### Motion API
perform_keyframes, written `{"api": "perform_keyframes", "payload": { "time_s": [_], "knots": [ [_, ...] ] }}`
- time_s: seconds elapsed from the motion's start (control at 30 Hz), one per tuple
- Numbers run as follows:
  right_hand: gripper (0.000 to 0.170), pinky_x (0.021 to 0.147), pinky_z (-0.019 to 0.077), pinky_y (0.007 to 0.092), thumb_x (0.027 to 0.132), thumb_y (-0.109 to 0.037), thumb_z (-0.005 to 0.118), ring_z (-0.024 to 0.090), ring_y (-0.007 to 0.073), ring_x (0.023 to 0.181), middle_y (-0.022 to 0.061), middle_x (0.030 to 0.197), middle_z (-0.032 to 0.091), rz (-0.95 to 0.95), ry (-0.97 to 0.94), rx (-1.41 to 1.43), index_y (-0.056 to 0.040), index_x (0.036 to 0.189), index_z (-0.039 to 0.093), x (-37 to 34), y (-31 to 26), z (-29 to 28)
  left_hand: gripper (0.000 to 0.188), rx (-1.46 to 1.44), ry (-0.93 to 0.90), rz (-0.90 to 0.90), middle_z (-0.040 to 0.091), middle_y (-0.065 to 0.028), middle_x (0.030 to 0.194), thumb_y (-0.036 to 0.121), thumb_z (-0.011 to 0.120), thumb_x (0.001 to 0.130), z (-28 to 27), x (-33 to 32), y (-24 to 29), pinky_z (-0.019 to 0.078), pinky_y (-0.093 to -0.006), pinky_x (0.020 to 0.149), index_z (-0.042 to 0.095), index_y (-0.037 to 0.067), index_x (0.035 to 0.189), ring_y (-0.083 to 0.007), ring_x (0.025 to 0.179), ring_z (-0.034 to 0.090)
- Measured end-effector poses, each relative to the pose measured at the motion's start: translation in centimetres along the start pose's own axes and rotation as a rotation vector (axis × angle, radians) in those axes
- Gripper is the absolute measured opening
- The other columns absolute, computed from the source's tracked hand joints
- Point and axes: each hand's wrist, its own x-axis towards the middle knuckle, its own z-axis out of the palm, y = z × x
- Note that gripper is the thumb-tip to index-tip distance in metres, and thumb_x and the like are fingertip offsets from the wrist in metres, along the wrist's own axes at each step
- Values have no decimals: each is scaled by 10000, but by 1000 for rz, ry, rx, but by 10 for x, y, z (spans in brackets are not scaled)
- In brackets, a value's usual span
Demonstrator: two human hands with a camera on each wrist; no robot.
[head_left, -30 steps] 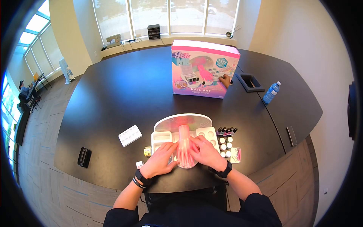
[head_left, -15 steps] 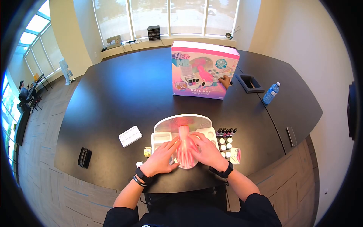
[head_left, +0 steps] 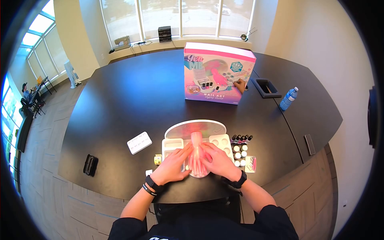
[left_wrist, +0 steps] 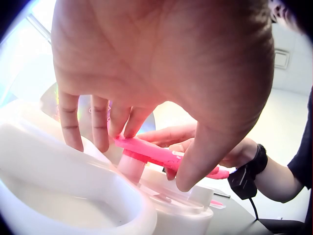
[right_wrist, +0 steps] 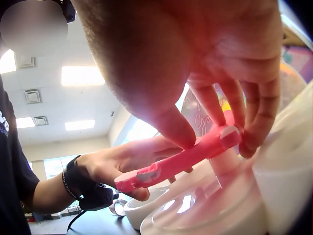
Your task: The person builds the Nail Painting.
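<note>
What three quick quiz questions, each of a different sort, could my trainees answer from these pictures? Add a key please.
1. Multiple choice: what is the person's right hand touching?
A) the sewing machine
B) the pink model hand
C) the black case

2. True or false: in the head view, the water bottle stands to the right of the large box.

3. Fill the gap: the capital letters near the bottom of the box's front read "____ ART".

Key: 1. B; 2. True; 3. NAIL.
</note>
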Motion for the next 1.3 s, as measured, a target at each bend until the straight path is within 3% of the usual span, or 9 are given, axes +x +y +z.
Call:
{"api": "perform_keyframes", "payload": {
  "time_s": [0.27,0.47,0.63,0.83,0.97,1.3],
  "knots": [
    [597,1046,580,422,972,-259,759,704,397,1233,220,1509,627,1,-5,-2,-4,1494,623,-3,2,-3,931,1,-3,17,397,-201,1728,245,826,870,-5,-2,6,463,-483,1202,396,10,1661,-424,1430,514],
    [595,1116,539,447,971,-286,765,646,401,1346,222,1526,618,-26,6,-36,-24,1489,634,-5,2,-12,964,-35,11,8,415,-220,1711,224,870,859,-14,-11,14,435,-495,1232,392,46,1677,-451,1491,481],
    [593,1174,488,473,988,-335,747,597,415,1402,221,1542,610,9,-12,-88,-37,1490,639,-13,-3,-26,835,22,44,-10,502,-213,1639,215,852,881,-17,-22,13,447,-482,1221,481,44,1610,-426,1471,509],
    [529,1171,489,473,1012,-357,731,608,419,1384,235,1467,669,53,-27,-75,-26,1423,697,-23,0,-35,631,19,52,-56,600,-194,1519,210,798,936,-18,-40,12,486,-480,1158,579,28,1499,-395,1391,571],
    [501,1170,489,477,1017,-357,727,619,418,1370,239,1427,695,57,-23,-56,-21,1389,721,-28,4,-35,597,12,46,-76,603,-186,1516,203,787,946,-16,-46,12,492,-478,1150,593,26,1482,-389,1374,584],
    [715,1224,433,505,991,-395,750,512,463,1471,252,1624,522,19,-170,-113,-72,1595,543,-19,-3,-36,565,30,88,-63,602,-185,1519,207,769,970,-21,-33,18,494,-481,1150,596,34,1479,-391,1375,583]
  ]
}}
